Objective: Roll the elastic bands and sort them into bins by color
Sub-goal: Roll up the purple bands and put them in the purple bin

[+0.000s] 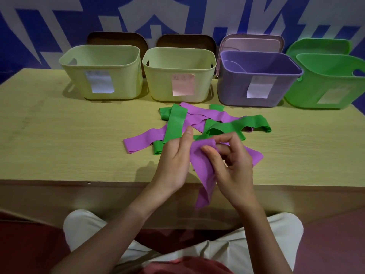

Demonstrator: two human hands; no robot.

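You've got one purple band (201, 167) at lower centre of the frame, top end folded over, tail hanging past the table's front edge. The pile of green and purple bands (199, 123) sits mid-frame, flat, unrolled, overlapping. Bins in a row across the upper frame: two pale yellow bins (102, 62) (178, 64) at left and centre, purple bin (233, 86) centre-right, green bin (304, 89) far right, tilted.
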